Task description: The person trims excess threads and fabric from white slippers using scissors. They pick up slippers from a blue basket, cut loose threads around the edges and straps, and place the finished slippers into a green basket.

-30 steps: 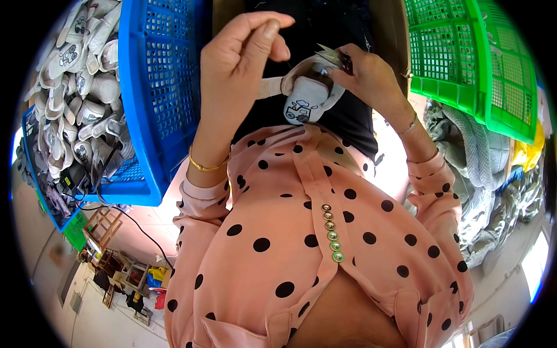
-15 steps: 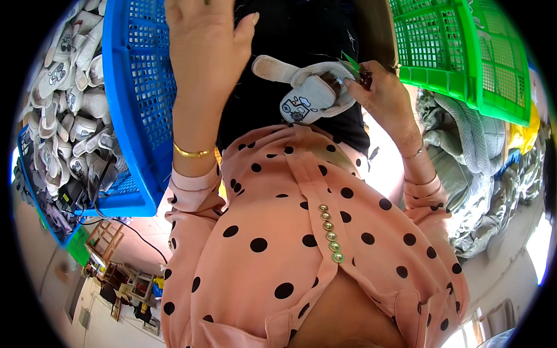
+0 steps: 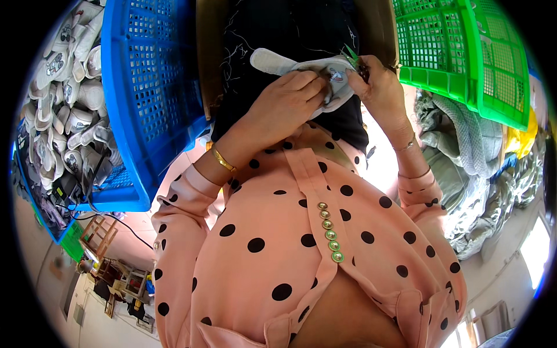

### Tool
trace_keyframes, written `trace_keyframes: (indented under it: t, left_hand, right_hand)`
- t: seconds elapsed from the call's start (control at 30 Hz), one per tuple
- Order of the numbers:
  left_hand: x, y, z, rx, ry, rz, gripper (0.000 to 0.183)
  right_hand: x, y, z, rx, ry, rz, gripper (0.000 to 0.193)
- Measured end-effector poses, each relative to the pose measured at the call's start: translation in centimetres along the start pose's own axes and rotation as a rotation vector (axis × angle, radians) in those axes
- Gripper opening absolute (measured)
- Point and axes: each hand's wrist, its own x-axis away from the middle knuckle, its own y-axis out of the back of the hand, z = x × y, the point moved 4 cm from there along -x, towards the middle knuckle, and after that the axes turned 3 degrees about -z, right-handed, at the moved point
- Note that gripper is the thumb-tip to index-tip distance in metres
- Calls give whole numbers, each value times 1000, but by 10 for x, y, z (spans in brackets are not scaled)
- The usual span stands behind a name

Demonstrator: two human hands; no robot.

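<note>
A pale grey-white shoe upper (image 3: 275, 61) lies above my dark-clad lap, its long strap pointing left. My left hand (image 3: 290, 101) comes across from the left, its fingers curled over the upper's opening and gripping it; they cover most of the front. Inside, a small patch of printed lining (image 3: 336, 76) shows. At the upper's right edge my right hand (image 3: 380, 87) is closed, its thumb pressing on the edge. A small object with pointed green tips (image 3: 351, 56) and a dark red part sticks out by its fingers; its kind is unclear.
On the left, a blue plastic basket (image 3: 130, 104) stands beside a heap of pale shoe uppers (image 3: 72, 116). A green basket (image 3: 438, 81) is at the upper right, above grey fabric and clear plastic bags (image 3: 464, 191). Loose threads cling to my dark lap cloth (image 3: 272, 26).
My left hand has come down from the upper left onto the shoe upper, covering its printed front. My right hand keeps its hold at nearly the same place.
</note>
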Motion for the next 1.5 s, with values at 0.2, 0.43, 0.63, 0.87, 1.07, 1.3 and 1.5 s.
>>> trace_keyframes:
  t: [0.2, 0.43, 0.63, 0.87, 1.07, 1.3, 1.5]
  left_hand:
    - [-17, -13, 17, 31, -62, 132, 10]
    - [-28, 21, 20, 29, 101, -55, 11]
    - [-20, 21, 11, -73, 215, -94, 17]
    - [-34, 8, 27, -72, 168, 192, 17]
    - [-38, -24, 36, 100, 289, 311, 16]
    - [-52, -8, 37, 190, 302, 301, 10]
    - [-62, -6, 33, 189, 311, 398, 11]
  right_hand:
    - [-2, -5, 13, 20, 7, 27, 33]
    - [6, -1, 6, -296, -82, 180, 22]
    - [17, -5, 8, -312, -29, 138, 21]
    - [18, -9, 5, -277, -26, 138, 21]
    - [14, -15, -7, -190, 72, 130, 27]
    - [13, 42, 19, 520, 301, 100, 40]
    - [10, 50, 48, 776, 678, 184, 36]
